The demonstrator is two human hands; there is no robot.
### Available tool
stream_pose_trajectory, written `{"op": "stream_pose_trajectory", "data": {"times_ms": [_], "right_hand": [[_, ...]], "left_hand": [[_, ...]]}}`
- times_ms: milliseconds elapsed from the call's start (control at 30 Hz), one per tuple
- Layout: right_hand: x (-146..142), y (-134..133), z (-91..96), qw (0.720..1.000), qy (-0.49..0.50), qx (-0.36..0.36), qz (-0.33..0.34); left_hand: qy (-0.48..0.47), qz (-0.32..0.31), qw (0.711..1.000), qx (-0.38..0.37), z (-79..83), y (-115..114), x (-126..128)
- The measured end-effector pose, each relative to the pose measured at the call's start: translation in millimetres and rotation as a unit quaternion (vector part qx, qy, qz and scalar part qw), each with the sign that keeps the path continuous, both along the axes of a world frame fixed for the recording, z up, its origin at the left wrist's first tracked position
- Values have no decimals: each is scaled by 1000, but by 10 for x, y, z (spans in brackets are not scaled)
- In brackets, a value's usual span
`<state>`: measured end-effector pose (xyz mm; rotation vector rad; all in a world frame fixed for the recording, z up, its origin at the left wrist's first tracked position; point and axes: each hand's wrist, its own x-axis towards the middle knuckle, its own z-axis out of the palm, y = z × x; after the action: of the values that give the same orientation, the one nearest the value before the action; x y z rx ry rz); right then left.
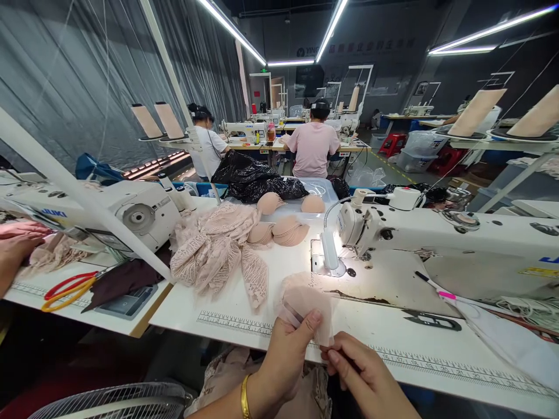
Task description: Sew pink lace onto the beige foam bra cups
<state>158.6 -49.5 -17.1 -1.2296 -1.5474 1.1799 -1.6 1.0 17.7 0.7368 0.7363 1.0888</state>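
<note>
My left hand [288, 346], with a gold bangle at its wrist, grips a sheer beige fabric piece [312, 301] with the thumb on top. The piece looks like a bra cup with thin mesh around it. My right hand [362, 372] is closed in a pinch at the lower corner of the same piece; its fingertips are partly hidden. Both hands are over the table's front edge, just short of the sewing machine's lit needle area [334, 265]. More beige lace [301, 396] hangs below the table edge, behind my wrists.
A heap of beige lace [218, 244] and stacked bra cups [290, 230] lie on the left. Thread snips [432, 320] rest on the right, below the white sewing machine [406, 233]. At far left are another person's hand [15, 256] and red-and-yellow scissors [70, 291].
</note>
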Motion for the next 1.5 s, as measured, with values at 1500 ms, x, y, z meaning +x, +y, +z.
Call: {"op": "stream_pose_trajectory", "data": {"times_ms": [1500], "right_hand": [[-389, 73, 74, 878, 434, -180, -92]], "left_hand": [[28, 5, 999, -20, 68, -42, -1]]}}
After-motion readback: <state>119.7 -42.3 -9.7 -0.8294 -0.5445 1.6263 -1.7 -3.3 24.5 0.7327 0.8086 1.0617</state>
